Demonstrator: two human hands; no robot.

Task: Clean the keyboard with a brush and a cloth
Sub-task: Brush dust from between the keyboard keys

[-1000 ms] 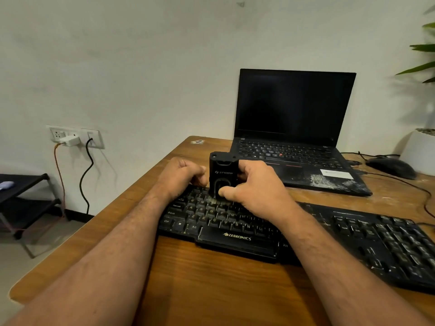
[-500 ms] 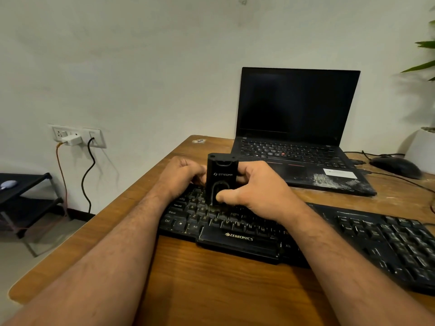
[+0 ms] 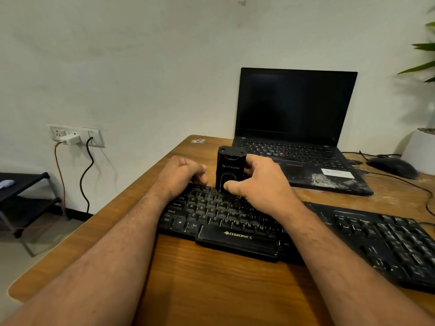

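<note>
Filling the lower half of the frame, our wooden desk carries everything else. At upper right stands an open laptop, its screen dark, with a white sticker on the palm rest and a word on the corner that we cannot read. Across the lower middle and right lies the black keyboard, dusty, with "ZEBRONICS" printed in white on its front ledge; key legends such as Ctrl, Alt, Shift and Caps Lock are legible at its left end. A dark mouse sits at the right edge, just beside a white plant pot. On the wall at left, a socket plate holds a white charger.

Our right hand is clamped around a small black cleaning tool, thumb on its front face, holding it upright with its lower end on the top key rows; "STRIFF" is printed on its face. Our left hand is curled into a loose fist, resting at the keyboard's upper left edge, just beside the tool; we cannot tell whether it grips anything.
</note>
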